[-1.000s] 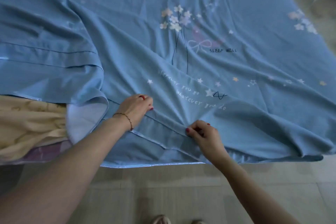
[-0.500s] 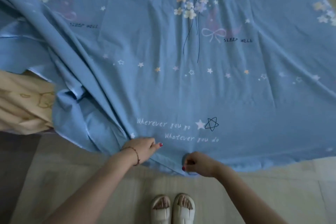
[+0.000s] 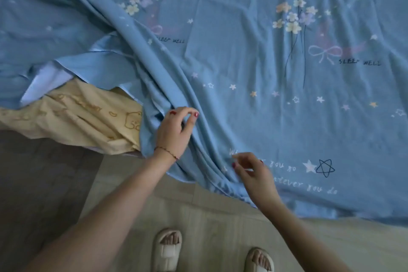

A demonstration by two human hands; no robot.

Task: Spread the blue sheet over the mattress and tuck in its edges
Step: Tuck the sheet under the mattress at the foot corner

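The scene is dim and flat, with a cool bluish cast and no glare or bright highlight anywhere. The blue sheet (image 3: 254, 62) reads brightest across its middle and upper right; its upper left corner falls into murky shade, and soft shadows sit in the long diagonal folds left of centre. Below the sheet's near edge the floor (image 3: 209, 212) is pale on the right and much darker to the left. Detail is soft throughout. The right hand (image 3: 254, 172), over the sheet's near edge, is smeared by motion blur, while the left hand (image 3: 176, 132) is sharper. Wide-angle distortion bows the sheet's near edge.
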